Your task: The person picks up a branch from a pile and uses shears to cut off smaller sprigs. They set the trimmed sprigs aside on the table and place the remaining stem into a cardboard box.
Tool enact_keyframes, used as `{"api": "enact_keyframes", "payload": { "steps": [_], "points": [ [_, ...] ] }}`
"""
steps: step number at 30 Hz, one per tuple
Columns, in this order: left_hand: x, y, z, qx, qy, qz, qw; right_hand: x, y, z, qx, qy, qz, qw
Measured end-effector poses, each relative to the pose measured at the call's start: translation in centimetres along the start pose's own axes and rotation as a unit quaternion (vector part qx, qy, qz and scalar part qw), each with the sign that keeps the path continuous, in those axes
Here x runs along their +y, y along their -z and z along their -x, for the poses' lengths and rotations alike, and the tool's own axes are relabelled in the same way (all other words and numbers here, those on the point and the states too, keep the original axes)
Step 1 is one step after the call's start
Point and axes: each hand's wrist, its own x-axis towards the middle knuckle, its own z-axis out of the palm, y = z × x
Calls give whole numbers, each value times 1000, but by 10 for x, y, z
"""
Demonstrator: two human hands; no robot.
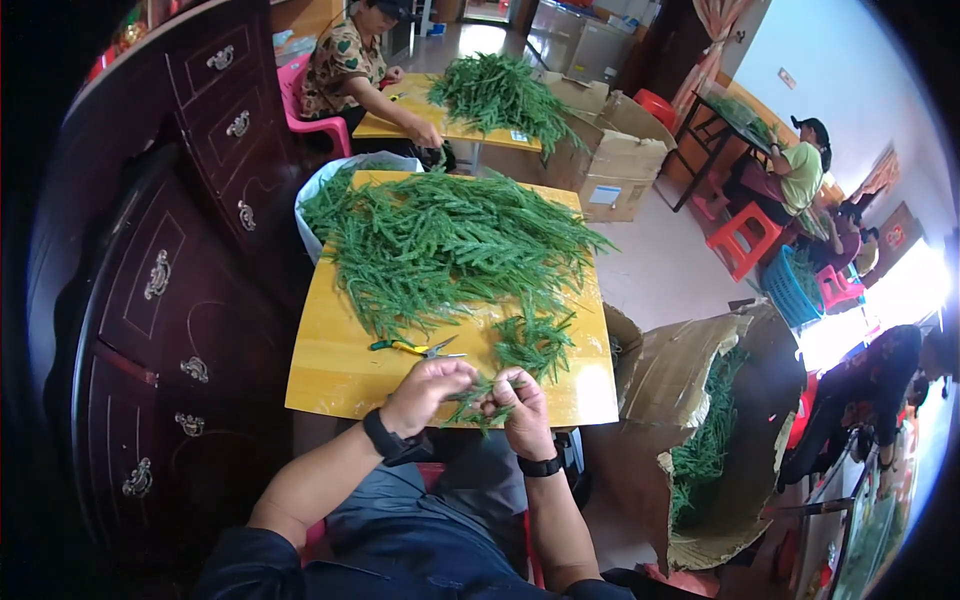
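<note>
My left hand (428, 393) and my right hand (520, 405) meet over the near edge of a yellow table (335, 370). Between them a small green artificial sprig (470, 403) is pinched in the fingers of both, its leafy tip hanging down. Just beyond my left hand lie scissor-like cutters (412, 348) with yellow and green handles. A small heap of cut sprigs (534, 342) rests past my right hand. Farther back a large pile of green artificial branches (460, 240) covers most of the tabletop.
A white sack of greenery (312, 215) stands at the table's far left. Dark drawers (150, 270) line the left side. On the right is an open cardboard box (690, 400) holding greenery. A person (350, 75) sits at another yellow table ahead; others sit at the right.
</note>
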Motion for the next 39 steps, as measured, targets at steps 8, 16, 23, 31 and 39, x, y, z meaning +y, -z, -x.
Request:
{"api": "enact_keyframes", "payload": {
  "steps": [8,16,23,31,39],
  "points": [
    [12,2,12,-91,172,41,980,-8,1,4,-74,21,85,993],
    [-8,30,-2,-134,202,-114,963,5,7,4,-65,80,257,961],
    [1,-6,0,63,-269,-641,716,0,-14,-2,22,34,288,957],
    [-6,-7,-1,131,-324,-626,697,17,-7,-3,87,108,267,954],
    [-11,23,-2,-2,13,-328,945,-2,-16,-1,32,244,474,845]
  ]
}}
